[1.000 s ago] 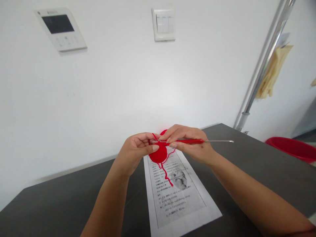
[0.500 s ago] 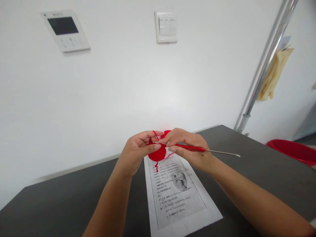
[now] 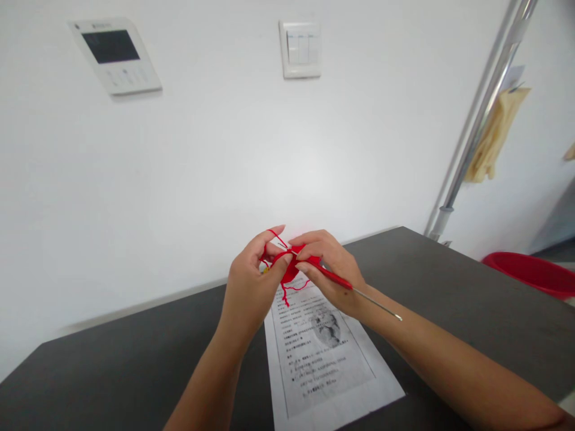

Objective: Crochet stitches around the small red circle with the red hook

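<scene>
My left hand (image 3: 254,272) pinches a small piece of red crochet work (image 3: 291,274) between thumb and fingers, and a strand of red yarn (image 3: 279,238) runs over its raised index finger. In my right hand (image 3: 335,263) is a crochet hook (image 3: 335,277) with a red grip and metal ends, held like a pencil. Its hooked tip is at the top edge of the crochet work, beside my left thumb. A short yarn tail (image 3: 286,296) dangles below the piece. More red yarn shows behind my right fingers, partly hidden.
A printed sheet (image 3: 332,383) lies on the dark table (image 3: 135,371) under my hands. The white wall behind carries an intercom panel (image 3: 114,57) and a switch (image 3: 302,49). To the right are a metal pole (image 3: 476,137), hanging yellow gloves (image 3: 496,137) and a red basin (image 3: 530,272).
The hook has tilted, its rear end swinging down and left. My left hand has turned more upright with the index finger lifted, drawing the yarn strand up. The crochet work has turned as well.
</scene>
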Tool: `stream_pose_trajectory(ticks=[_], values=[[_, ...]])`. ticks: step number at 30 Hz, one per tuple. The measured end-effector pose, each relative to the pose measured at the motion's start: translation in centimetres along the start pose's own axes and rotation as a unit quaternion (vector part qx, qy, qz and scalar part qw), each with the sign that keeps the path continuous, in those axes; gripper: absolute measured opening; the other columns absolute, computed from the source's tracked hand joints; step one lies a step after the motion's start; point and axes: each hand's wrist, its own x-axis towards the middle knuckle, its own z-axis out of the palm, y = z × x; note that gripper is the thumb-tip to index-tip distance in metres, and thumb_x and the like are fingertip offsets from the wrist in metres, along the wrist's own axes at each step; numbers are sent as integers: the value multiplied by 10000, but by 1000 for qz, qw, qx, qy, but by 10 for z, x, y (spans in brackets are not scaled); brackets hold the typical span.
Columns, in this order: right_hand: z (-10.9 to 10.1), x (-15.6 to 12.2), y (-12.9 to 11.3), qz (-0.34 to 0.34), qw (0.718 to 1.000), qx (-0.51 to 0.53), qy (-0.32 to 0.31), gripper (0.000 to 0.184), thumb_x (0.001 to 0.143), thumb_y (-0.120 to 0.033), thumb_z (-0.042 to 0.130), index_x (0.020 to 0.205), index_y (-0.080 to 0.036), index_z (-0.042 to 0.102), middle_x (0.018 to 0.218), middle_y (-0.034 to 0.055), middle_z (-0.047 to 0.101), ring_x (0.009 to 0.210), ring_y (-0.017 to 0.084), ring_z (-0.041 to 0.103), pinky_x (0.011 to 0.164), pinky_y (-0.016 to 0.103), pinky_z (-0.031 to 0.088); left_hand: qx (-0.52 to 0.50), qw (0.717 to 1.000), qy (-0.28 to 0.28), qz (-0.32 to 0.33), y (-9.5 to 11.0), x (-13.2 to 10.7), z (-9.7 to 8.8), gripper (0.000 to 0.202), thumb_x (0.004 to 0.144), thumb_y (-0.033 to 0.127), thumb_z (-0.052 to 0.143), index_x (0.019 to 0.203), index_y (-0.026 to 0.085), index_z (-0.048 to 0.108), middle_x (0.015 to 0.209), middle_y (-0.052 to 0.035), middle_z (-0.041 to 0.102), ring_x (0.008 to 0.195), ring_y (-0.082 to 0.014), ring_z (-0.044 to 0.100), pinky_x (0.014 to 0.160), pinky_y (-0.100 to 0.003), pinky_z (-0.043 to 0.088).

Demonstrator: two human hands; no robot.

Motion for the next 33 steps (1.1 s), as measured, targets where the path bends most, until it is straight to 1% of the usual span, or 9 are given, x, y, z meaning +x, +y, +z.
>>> stream_pose_trajectory(ticks=[3,5,7,10,15,19,25,29,33], values=[[9,-4,6,8,999,-29,-32,210,1008,-353,532,869,-224,622,1003,80,723,951,210,676,863,368,572,72,996,45,40,0,-3,7,412,802,181,675,1214,162,682,752,10,697,784,-189,654,904,-385,490],[15,-9,10,3,998,-44,-36,216,1003,-325,522,834,-222,609,1012,93,716,965,220,664,885,382,562,29,998,40,25,-3,-3,10,443,783,177,689,1226,160,673,768,4,699,772,-186,655,845,-365,512],[18,-12,12,-9,998,-55,-34,196,994,-296,531,827,-221,603,1064,107,709,1025,236,650,930,415,543,-75,997,-3,-21,-6,0,10,482,742,200,739,1217,152,675,747,6,691,723,-174,652,746,-330,523],[15,-10,8,-52,997,-51,-28,164,992,-292,543,851,-228,599,1088,102,708,1076,241,641,963,443,533,-225,962,-110,-106,-9,7,2,476,648,223,828,1104,132,724,729,-18,715,666,-166,662,666,-294,513],[-3,5,-10,-82,996,11,-33,46,978,-218,577,982,-236,619,987,57,745,986,195,691,920,400,564,-299,911,-226,-172,-9,15,-17,339,609,204,838,935,131,778,772,-84,770,669,-192,701,679,-292,512],[-15,12,-17,-57,997,44,-20,94,933,-188,672,1004,-249,676,974,48,779,966,203,716,872,401,580,-305,910,-227,-162,-9,14,-19,335,602,214,796,932,163,788,808,-82,780,734,-229,720,737,-335,524],[-19,13,-14,-55,996,61,-42,101,929,-195,686,1014,-244,704,938,47,791,928,194,722,857,393,592,-286,922,-207,-156,-6,10,-14,357,666,231,784,1021,196,782,802,-43,746,708,-184,681,726,-317,510],[-19,11,-14,17,991,129,-19,100,909,-167,705,986,-225,731,952,59,787,955,183,711,865,362,595,-322,918,-185,-139,-3,10,-16,361,609,175,787,969,186,795,691,-9,675,629,-143,601,669,-291,471],[-17,8,-17,107,960,259,3,66,892,-187,738,942,-225,756,966,48,793,935,159,746,843,312,616,-349,916,-155,-123,1,10,-18,329,579,175,719,901,150,786,555,24,549,534,-112,456,585,-275,377]])
